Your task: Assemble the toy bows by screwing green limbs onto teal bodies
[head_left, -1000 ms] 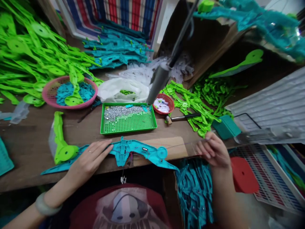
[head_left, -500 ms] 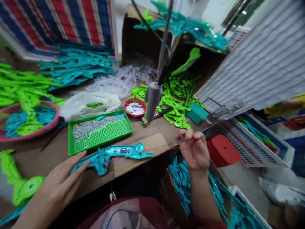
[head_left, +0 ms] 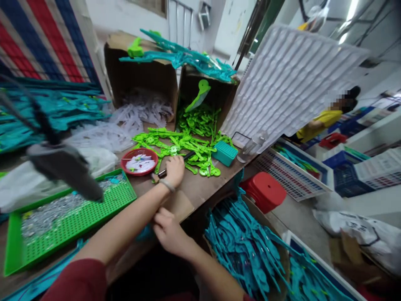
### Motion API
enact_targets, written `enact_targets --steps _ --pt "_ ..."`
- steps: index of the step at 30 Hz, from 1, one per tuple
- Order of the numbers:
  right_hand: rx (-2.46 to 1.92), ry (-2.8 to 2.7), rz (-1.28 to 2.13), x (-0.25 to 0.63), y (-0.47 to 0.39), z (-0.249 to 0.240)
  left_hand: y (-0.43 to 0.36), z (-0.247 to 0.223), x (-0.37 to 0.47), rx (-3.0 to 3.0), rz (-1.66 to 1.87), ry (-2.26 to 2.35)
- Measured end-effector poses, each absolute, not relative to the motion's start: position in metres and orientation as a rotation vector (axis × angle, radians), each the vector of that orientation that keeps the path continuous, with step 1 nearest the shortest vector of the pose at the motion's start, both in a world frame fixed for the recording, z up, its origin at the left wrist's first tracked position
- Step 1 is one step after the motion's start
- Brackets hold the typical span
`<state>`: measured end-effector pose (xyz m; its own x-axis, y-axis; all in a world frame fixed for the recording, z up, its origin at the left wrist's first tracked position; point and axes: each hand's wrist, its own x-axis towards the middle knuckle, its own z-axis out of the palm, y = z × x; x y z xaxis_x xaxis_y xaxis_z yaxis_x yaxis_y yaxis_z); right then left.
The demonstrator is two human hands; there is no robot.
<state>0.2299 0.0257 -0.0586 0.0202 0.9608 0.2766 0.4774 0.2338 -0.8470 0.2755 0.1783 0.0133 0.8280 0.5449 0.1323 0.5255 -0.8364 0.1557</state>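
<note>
My left hand (head_left: 175, 170) reaches across the table, its fingers curled over a black-handled hammer (head_left: 162, 173). The hammer shows on both sides of the hand, beside the loose green plastic parts (head_left: 200, 148). Beneath my left forearm, my right hand (head_left: 169, 232) is closed at the table's front edge. What its fingers hold is hidden. A teal plastic part (head_left: 145, 233) shows just left of it, mostly covered by my forearm. A cardboard piece (head_left: 181, 205) lies under and beside the hands.
A red basket (head_left: 153, 169) of white pieces and a green tray (head_left: 128, 188) of small metal bits stand left. A grey hanging tool (head_left: 67, 169) fills the left foreground. At right are a teal box (head_left: 224, 153), red stools (head_left: 266, 190) and a carton of teal parts (head_left: 241, 246). One person stands far off.
The view has swung right. My left hand has left the teal part and come to the hammer. My right hand has dropped from holding up thin wires to below my left forearm.
</note>
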Motion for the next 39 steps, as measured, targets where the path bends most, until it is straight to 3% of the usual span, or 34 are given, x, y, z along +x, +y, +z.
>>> enact_targets --steps 4,10,19,23,28,34,39 --pt "-1.32 -1.598 0.715 0.233 0.022 -0.058 0.193 -0.01 0.264 2.909 0.123 1.019" --pt "-1.25 -1.852 0.593 0.22 0.014 -0.053 0.194 -0.026 0.242 2.977 0.01 0.825" --pt "-1.162 -1.723 0.523 0.202 0.007 -0.061 0.236 0.015 0.288 2.964 0.311 0.584" --pt "-1.206 -1.418 0.696 0.21 0.013 -0.058 0.22 0.061 0.27 2.844 0.593 0.722" --pt "-1.202 -0.481 0.743 0.224 0.023 -0.033 0.152 0.098 0.186 2.327 0.87 0.867" --pt "-1.121 -0.346 0.666 0.174 0.03 -0.014 0.078 0.041 0.119 1.515 1.313 1.026" --pt "-1.197 -0.482 0.537 0.148 0.037 -0.023 0.059 0.008 0.072 1.462 1.199 0.969"
